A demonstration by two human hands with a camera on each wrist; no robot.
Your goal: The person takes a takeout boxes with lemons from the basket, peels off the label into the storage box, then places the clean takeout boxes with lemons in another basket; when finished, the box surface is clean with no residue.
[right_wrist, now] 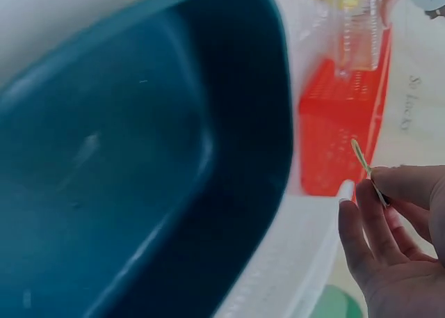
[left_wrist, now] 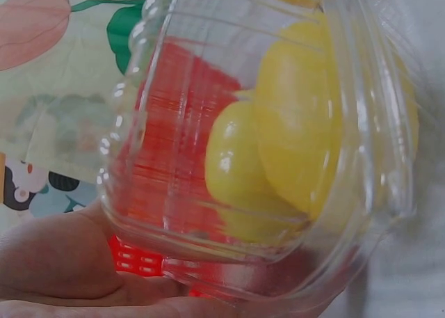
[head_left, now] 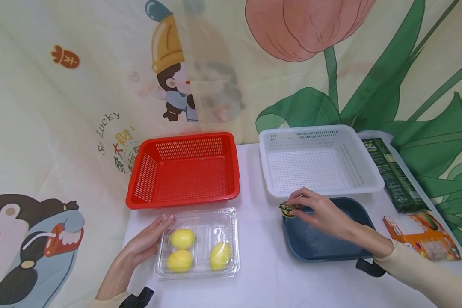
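My left hand (head_left: pixel 148 239) grips the left side of a clear plastic container (head_left: pixel 204 220) on the table. Inside it lie three yellow, lemon-like fruits (head_left: pixel 182 239), two on the left and one on the right. In the left wrist view the container's clear wall (left_wrist: pixel 181 144) stands close, part of the hand hidden behind it. Over the back left corner of a dark blue tray (head_left: pixel 312 246), my right hand (head_left: pixel 323 214) pinches a small, thin, dark piece with yellow patterning (head_left: pixel 288 210). Edge-on in the right wrist view, this small piece (right_wrist: pixel 360 154) cannot be identified.
Behind the container stands a red basket (head_left: pixel 182 203), and a white basket (head_left: pixel 325 191) stands behind the tray. At the right lie a dark green packet (head_left: pixel 394 177) and an orange packet (head_left: pixel 423 235). A printed cloth hangs at the back and left.
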